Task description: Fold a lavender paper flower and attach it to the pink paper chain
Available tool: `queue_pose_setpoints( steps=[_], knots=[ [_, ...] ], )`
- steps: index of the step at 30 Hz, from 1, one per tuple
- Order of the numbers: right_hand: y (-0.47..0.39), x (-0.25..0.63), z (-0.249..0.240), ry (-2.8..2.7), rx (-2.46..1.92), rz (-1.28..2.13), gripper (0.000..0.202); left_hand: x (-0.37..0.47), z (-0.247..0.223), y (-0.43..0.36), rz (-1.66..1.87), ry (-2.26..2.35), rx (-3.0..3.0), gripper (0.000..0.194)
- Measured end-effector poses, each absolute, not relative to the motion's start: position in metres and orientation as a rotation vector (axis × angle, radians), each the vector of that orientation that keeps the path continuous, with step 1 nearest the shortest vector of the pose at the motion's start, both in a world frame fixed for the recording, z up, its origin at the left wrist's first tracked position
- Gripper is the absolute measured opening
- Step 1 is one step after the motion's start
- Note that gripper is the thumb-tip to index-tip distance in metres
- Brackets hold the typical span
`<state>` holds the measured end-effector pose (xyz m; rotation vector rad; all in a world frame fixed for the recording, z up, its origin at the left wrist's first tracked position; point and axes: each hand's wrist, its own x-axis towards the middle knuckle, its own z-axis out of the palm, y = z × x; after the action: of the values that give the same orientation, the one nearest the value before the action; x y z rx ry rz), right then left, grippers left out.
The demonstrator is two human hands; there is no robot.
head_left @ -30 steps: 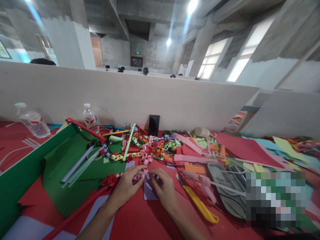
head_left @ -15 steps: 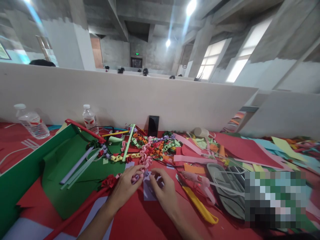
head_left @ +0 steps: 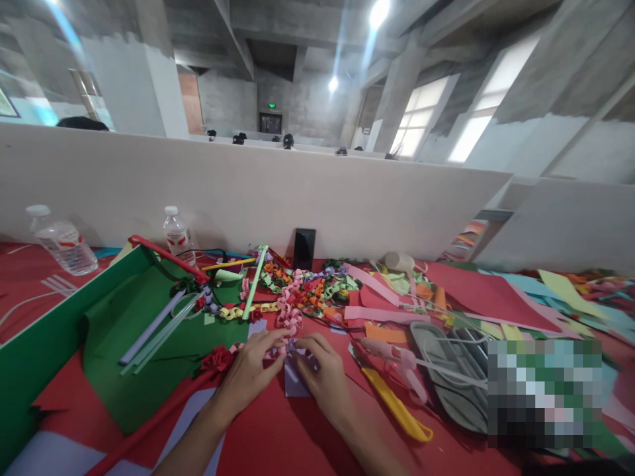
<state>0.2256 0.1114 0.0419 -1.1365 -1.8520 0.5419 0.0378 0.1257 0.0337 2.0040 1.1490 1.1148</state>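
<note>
My left hand point(head_left: 247, 371) is closed at the fingertips around the near end of a pink paper chain point(head_left: 288, 311), beside a small purple paper link point(head_left: 290, 344). Close against it, my right hand point(head_left: 325, 375) pinches at that purple link with thumb and fingers; the exact contact is partly hidden. Beneath the fingers a purple paper piece point(head_left: 296, 386) lies on the red table cover point(head_left: 278, 436). Left of my left hand sits a red paper flower point(head_left: 217, 359). A pink glue gun point(head_left: 389, 355) and a yellow-handled cutter point(head_left: 399, 406) lie right of my right hand.
Coloured paper chains point(head_left: 317, 287) heap behind the hands. A phone point(head_left: 304, 248) leans on the white partition point(head_left: 248, 192). Green board point(head_left: 119, 317) and two water bottles point(head_left: 177, 233) are at left. A grey tray point(head_left: 446, 377) and paper sheets point(head_left: 496, 297) lie at right.
My right hand has shifted slightly left and its fingers have closed in on the purple link by my left fingertips. My left hand stays nearly in place.
</note>
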Motion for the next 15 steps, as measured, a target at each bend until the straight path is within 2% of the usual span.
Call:
queue_pose_setpoints(
  steps=[10,15],
  knots=[
    [0.1169,0.2342,0.0361,-2.02,-1.156,0.311,0.014,0.0371,0.0318,0.1248,1.109,1.143,2.01,0.038],
    [0.1112,0.2257,0.0412,-1.926,-1.191,0.44,0.01,0.0364,0.0329,0.1243,1.066,1.146,2.082,0.044]
  ],
)
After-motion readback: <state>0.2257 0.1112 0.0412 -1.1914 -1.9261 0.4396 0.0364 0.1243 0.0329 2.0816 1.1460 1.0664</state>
